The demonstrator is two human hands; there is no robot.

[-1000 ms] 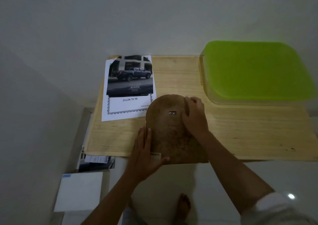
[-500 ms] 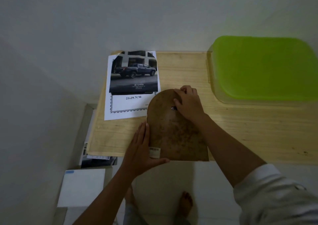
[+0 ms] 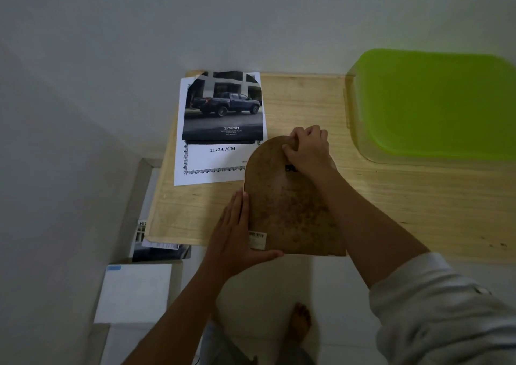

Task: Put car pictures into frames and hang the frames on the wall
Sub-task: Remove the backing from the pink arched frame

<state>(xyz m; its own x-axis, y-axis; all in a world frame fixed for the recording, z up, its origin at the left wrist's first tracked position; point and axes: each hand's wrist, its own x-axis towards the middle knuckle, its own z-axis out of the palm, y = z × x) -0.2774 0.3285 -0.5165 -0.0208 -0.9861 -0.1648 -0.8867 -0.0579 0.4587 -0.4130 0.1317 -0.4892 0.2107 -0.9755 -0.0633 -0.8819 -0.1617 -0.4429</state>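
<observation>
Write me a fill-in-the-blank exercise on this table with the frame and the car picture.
1. The frame lies with its ___ side up.
2. The brand printed on the car picture is ___.
3. The left hand lies flat against the frame's ___ edge, while the right hand grips its rounded top.
4. On the table, the lid at the right is ___.
Missing words: back; Toyota; left; green.
</observation>
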